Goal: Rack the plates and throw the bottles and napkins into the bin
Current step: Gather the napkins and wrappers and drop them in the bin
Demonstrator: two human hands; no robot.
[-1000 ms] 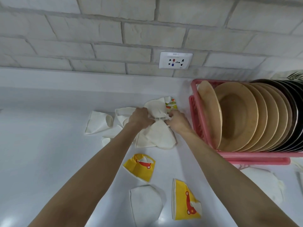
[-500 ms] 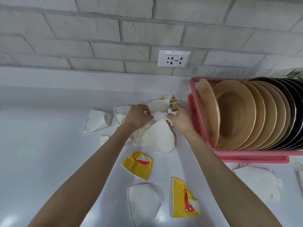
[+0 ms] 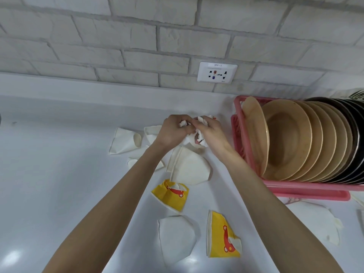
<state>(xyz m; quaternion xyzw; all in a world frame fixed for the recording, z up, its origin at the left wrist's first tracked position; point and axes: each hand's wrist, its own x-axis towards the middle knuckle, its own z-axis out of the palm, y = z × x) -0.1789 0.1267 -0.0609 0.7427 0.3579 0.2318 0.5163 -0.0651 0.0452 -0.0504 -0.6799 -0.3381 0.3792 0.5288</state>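
step: we judge napkin gathering | left hand [image 3: 173,131] and right hand [image 3: 211,133] clutch crumpled white paper napkin wad [image 3: 201,139] | next: bin it (bin unseen)

A wall of pale, rough bricks [image 3: 118,36] fills the far side; a white socket plate [image 3: 217,72] sits low in it, right of centre; below runs a plain white ledge [image 3: 98,89]; a glossy white counter [image 3: 59,174] spreads nearer, with soft glare [image 3: 11,257] at near left.
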